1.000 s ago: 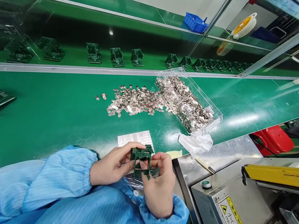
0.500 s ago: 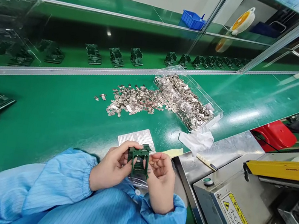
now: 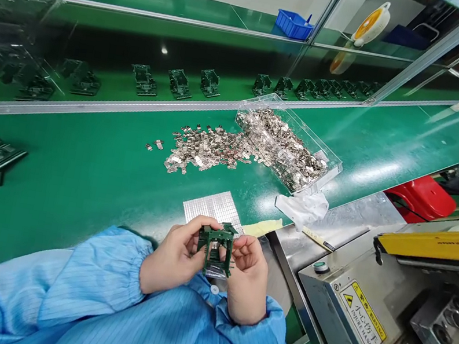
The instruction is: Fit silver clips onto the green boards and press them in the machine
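- Head view: a green frame (image 3: 215,247) is held over the near edge of the tabletop (image 3: 80,170), pinched on its sides between the left hand (image 3: 171,256) and the right hand (image 3: 247,278).
- Fitting or checking of the frame is judged to be in hand.
- Loose metal pieces (image 3: 206,150) lie at 12 o'clock, well apart.
- A steady two-sided grip and fine fingertip alignment are judged to be called for next.

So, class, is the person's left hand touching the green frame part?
Touching. The head view shows the left hand pressed against the left edge of the green frame part, with no gap between them.
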The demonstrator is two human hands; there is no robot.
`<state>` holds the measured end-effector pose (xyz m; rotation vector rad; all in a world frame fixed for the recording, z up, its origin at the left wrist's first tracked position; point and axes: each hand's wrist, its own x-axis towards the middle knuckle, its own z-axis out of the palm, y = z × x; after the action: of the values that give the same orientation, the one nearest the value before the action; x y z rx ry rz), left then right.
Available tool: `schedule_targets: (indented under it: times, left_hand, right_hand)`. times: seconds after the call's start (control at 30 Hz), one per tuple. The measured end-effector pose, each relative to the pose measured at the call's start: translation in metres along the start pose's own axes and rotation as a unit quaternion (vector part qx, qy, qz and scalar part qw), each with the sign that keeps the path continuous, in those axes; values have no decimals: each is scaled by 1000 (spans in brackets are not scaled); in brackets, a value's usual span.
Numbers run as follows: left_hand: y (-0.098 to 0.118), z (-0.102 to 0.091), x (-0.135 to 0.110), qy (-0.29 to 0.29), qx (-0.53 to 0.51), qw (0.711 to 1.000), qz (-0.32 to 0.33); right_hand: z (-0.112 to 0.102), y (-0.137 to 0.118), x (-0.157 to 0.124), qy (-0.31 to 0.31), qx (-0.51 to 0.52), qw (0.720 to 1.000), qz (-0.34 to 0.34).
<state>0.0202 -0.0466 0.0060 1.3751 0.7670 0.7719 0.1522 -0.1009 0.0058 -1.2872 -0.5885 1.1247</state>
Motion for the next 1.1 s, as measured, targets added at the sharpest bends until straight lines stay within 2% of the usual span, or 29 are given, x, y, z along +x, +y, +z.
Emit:
schedule_targets:
  times: [0.2, 0.33, 0.47, 0.57, 0.7, 0.8, 0.9, 1.1]
  left_hand:
    - [1, 6, -7, -9, 69, 997, -20]
    - [2, 4, -6, -35, 112, 993, -11]
    - [4, -3, 19, 10, 84, 996, 25]
    - [0, -3, 48, 26, 82, 995, 47]
    - [-7, 4, 66, 3, 137, 988, 66]
    - [-10, 4, 57, 11, 152, 986, 73]
    - [-12, 0, 44, 34, 145, 986, 77]
    - [-13, 0, 39, 64, 159, 982, 74]
  right_hand:
    - [-3, 7, -10, 19, 2, 1000, -13]
    - [-16, 13, -18, 26, -10, 999, -39]
    - [-40, 32, -13, 87, -83, 992, -40]
    - [-48, 47, 1, 91, -136, 986, -33]
    - [-36, 57, 15, 109, -155, 980, -65]
    - [-25, 63, 13, 133, -161, 975, -81]
    - [-18, 71, 6, 133, -148, 975, -96]
    - [-22, 81, 2, 104, -185, 965, -155]
